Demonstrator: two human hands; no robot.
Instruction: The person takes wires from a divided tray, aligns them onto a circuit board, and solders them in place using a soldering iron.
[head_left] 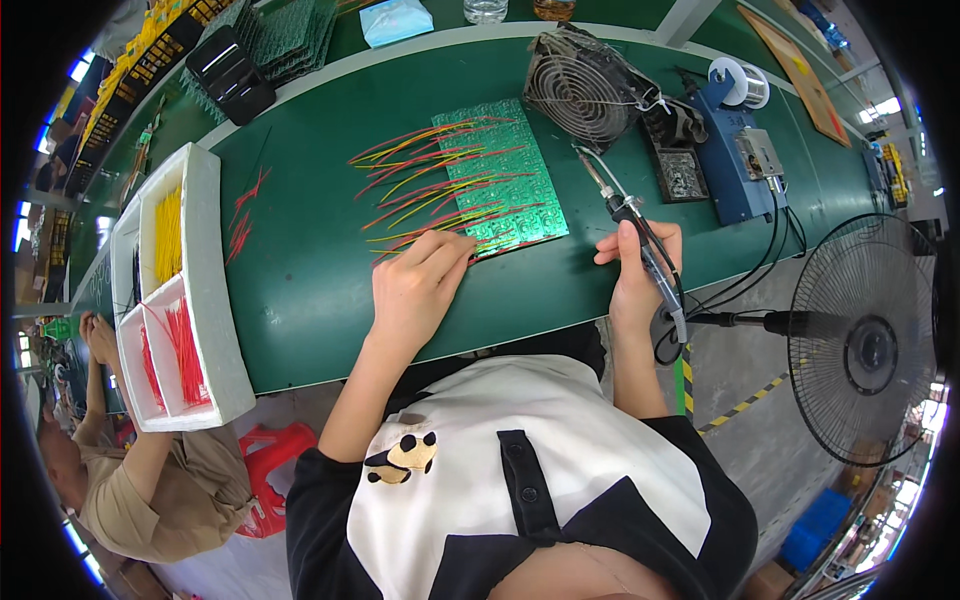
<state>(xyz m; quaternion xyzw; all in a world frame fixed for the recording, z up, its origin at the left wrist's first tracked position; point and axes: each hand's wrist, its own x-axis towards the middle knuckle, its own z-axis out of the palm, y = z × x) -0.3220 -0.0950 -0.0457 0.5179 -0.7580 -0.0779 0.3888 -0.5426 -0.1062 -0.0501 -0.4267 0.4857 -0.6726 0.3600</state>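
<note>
A green circuit board (535,195) lies on the bench in front of me, with several rows of red and yellow wires (400,205) running off its left side. My left hand (425,285) is closed in a pinch at the board's near edge, on a thin wire whose end the fingers mostly hide. In my right hand (640,275) is a soldering iron (640,235), gripped like a pen just right of the board. Its tip points up and away from me, apart from the board, near the small fan.
A white foam tray (232,340) at the left holds yellow wires (168,235) and red wires (183,350). Behind the board stand a small fan (580,95) and a blue soldering unit (728,165) with a solder spool (738,82). Loose red wires (240,220) lie beside the tray. A co-worker (170,480) sits left.
</note>
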